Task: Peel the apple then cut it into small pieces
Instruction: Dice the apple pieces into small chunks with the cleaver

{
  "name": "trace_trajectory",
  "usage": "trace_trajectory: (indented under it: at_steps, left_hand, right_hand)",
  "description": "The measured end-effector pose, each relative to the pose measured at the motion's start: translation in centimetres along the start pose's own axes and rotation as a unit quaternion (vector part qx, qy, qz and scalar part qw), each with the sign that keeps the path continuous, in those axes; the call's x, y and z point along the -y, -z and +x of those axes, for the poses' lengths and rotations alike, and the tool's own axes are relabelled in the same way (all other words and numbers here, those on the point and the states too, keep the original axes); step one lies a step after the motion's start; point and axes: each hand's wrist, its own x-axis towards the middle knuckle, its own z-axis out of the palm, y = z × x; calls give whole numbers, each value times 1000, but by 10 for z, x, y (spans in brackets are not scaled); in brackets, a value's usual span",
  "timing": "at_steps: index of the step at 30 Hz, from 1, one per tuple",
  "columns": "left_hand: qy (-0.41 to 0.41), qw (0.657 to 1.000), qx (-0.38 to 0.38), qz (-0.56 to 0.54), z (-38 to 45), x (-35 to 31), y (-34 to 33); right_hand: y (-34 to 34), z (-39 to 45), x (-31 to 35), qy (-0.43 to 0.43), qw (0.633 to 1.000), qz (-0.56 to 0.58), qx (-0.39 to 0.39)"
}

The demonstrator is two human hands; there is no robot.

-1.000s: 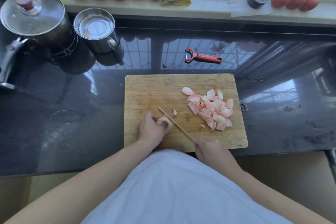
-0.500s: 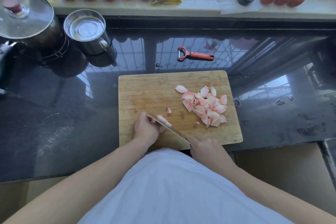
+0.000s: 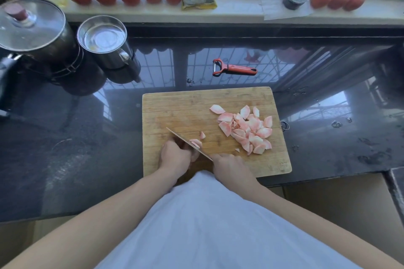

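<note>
Dark glossy worktop carries a bamboo cutting board. Left hand pinches the last apple chunk; right hand grips the knife. Fingertips sit just beside the blade, so a slip could nick them.

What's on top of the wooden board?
On the cutting board lies a pile of pink-white apple pieces. The left hand holds a last apple bit while the knife cuts. The left hand covers most of that bit.
</note>
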Motion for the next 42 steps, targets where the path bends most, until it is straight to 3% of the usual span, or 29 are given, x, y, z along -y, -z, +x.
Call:
trace_trajectory:
  at_steps: [6,16,21,33,37,42]
  left_hand:
    - [3,1000,1,14,-3,-2,2]
    - [9,999,-4,41,10,9,-4]
    - [13,999,6,37,1,2,0]
    - [13,1000,17,23,-2,-1,2]
    - [-3,1000,10,-7,-4,-2,2]
    - [-39,999,2,11,-4,2,4]
  right_hand:
    - [15,-31,-15,-28,987,158,-9]
    - [1,-41,-28,-10,998,57,12]
    - [-1,-45,-30,18,997,63,-37]
    - [13,-39,-24,36,999,21,30]
    - [10,-21,-13,-8,997,15,73]
    - [-2,-4,1,-18,999,35,31]
